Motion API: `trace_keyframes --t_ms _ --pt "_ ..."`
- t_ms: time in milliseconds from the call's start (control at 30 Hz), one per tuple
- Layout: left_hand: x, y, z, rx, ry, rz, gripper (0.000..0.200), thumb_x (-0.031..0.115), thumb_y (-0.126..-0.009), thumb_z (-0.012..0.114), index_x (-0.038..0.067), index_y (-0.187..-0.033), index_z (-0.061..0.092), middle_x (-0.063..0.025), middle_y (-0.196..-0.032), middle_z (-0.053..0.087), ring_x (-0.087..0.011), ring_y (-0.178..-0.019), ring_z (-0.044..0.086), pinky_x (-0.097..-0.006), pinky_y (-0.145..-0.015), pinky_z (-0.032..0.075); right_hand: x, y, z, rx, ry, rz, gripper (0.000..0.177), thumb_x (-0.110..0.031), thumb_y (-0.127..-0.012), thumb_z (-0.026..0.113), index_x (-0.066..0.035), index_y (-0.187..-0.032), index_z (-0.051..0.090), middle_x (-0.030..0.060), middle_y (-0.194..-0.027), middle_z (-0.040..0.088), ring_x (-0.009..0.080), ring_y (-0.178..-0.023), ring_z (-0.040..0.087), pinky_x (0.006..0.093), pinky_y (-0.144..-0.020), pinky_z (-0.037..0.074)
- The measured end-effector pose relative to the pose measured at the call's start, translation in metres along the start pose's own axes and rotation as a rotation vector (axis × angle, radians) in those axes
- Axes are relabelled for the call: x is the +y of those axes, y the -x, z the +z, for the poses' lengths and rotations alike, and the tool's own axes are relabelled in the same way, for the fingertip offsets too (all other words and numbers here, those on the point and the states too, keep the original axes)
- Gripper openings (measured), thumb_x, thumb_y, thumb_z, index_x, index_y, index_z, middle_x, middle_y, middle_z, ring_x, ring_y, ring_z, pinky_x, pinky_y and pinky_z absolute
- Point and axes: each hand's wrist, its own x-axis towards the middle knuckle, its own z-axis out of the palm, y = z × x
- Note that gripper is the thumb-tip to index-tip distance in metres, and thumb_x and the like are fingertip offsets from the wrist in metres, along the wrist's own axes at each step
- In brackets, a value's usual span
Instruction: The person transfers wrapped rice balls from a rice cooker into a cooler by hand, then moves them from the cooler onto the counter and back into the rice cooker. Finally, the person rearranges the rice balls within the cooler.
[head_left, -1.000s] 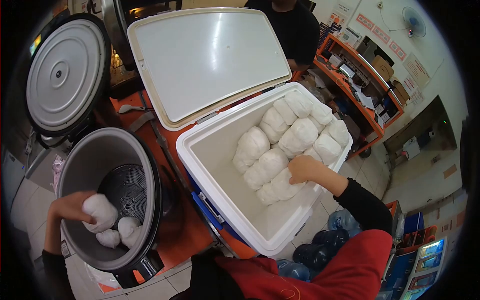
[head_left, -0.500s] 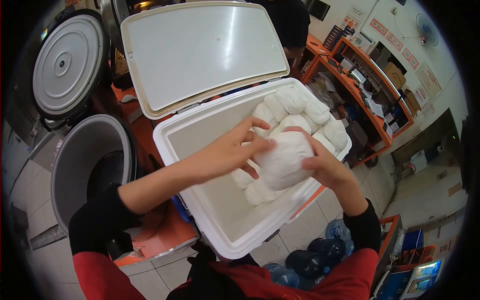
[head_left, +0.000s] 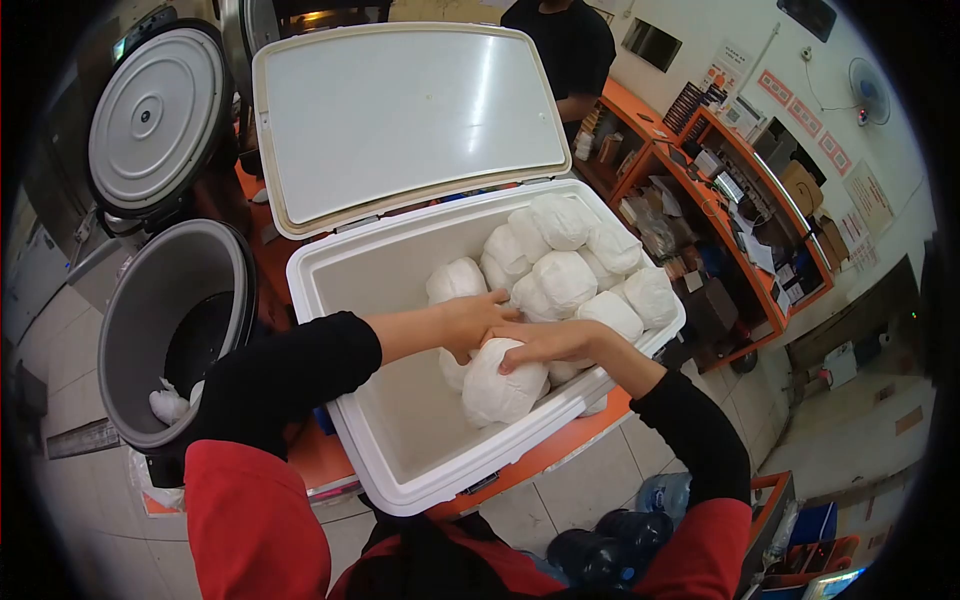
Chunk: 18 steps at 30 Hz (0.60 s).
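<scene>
A white cooler box [head_left: 400, 470] stands in front of me, its right part piled with white paper-wrapped bundles [head_left: 565, 282]. Thumb and fingers of my right hand [head_left: 555, 342] grip one rounded white wrapped bundle [head_left: 503, 385] low inside the box, near its front wall. Just left of it, my left hand [head_left: 475, 322] reaches in among the bundles with its fingers apart, close to the gripped bundle. Whether the left fingertips touch a bundle is partly hidden. What the wrappings contain does not show.
The box's lid [head_left: 415, 110] is raised at the back. To the left stands a large grey pot [head_left: 130, 330] with white bundles low inside, below its opened lid [head_left: 150, 120]. A person in black [head_left: 565, 50] stands behind. Water jugs [head_left: 600, 550] lie on the floor, front right.
The bundle in my right hand has gone down and left into the box. My left hand has moved down beside it. The view has shifted, showing more of the pile.
</scene>
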Motion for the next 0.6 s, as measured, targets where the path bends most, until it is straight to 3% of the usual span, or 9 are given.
trace_keyframes --t_ms 67,167,267,333,400,467,600 --pt "0.002 0.005 -0.015 -0.094 -0.060 -0.030 0.069 0.040 -0.058 0.072 0.018 -0.119 0.047 -0.0037 -0.120 0.045 -0.0193 -0.115 0.037 -0.0467 -0.102 0.019 0.006 -0.004 -0.003 0.002 0.037 0.033 0.054 -0.032 -0.074 0.059 -0.003 -0.117 0.042 0.0125 -0.113 0.046 0.0214 -0.107 0.044 0.0303 -0.089 0.036" --pt "0.006 0.013 -0.010 0.002 -0.254 -0.080 0.069 0.041 -0.061 0.071 0.012 -0.119 0.047 -0.0026 -0.122 0.044 -0.0189 -0.116 0.036 -0.0479 -0.101 0.021 0.011 -0.002 -0.005 0.051 0.151 0.059 0.051 -0.029 -0.075 0.058 -0.004 -0.116 0.041 0.0113 -0.108 0.047 0.0211 -0.106 0.044 0.0305 -0.090 0.035" --pt "0.040 0.043 -0.027 0.083 -0.323 -0.320 0.072 0.040 -0.063 0.069 0.006 -0.122 0.044 -0.0051 -0.117 0.049 -0.0191 -0.118 0.034 -0.0471 -0.099 0.024 0.000 0.012 -0.004 0.123 0.250 -0.039 0.050 -0.029 -0.075 0.058 -0.005 -0.115 0.041 0.0108 -0.107 0.048 0.0205 -0.105 0.045 0.0295 -0.089 0.036" --pt "0.068 0.049 -0.036 -0.275 -0.017 -0.644 0.066 0.043 -0.073 0.063 0.000 -0.120 0.045 -0.0114 -0.115 0.051 -0.0232 -0.112 0.044 -0.0431 -0.091 0.035 -0.012 0.028 -0.003 0.167 0.227 -0.064 0.049 -0.029 -0.075 0.058 -0.006 -0.115 0.041 0.0109 -0.109 0.047 0.0200 -0.104 0.044 0.0289 -0.088 0.036" --pt "0.072 0.050 -0.025 -0.588 0.771 -0.701 0.061 0.046 -0.081 0.053 -0.007 -0.110 0.050 -0.0162 -0.099 0.058 -0.0248 -0.092 0.057 -0.0365 -0.076 0.045 -0.009 0.035 -0.006 0.280 0.076 -0.214 0.050 -0.029 -0.076 0.058 -0.005 -0.116 0.040 0.0126 -0.111 0.046 0.0218 -0.103 0.046 0.0297 -0.086 0.038" --pt "0.081 0.040 -0.010 -0.475 1.385 -0.758 0.059 0.048 -0.086 0.045 -0.008 -0.102 0.053 -0.0160 -0.089 0.061 -0.0227 -0.077 0.061 -0.0323 -0.062 0.048 -0.013 0.040 -0.005 0.404 -0.123 -0.300 0.052 -0.029 -0.077 0.059 -0.006 -0.118 0.038 0.0128 -0.113 0.045 0.0222 -0.102 0.047 0.0308 -0.083 0.040" --pt "0.091 -0.001 0.014 -0.195 1.691 -0.933 0.056 0.047 -0.084 0.048 -0.005 -0.105 0.051 -0.0131 -0.088 0.062 -0.0180 -0.078 0.060 -0.0285 -0.061 0.047 -0.032 0.054 0.004 0.573 -0.505 -0.313 0.058 -0.029 -0.079 0.059 -0.012 -0.126 0.030 0.0116 -0.117 0.042 0.0217 -0.103 0.047 0.0330 -0.076 0.045"
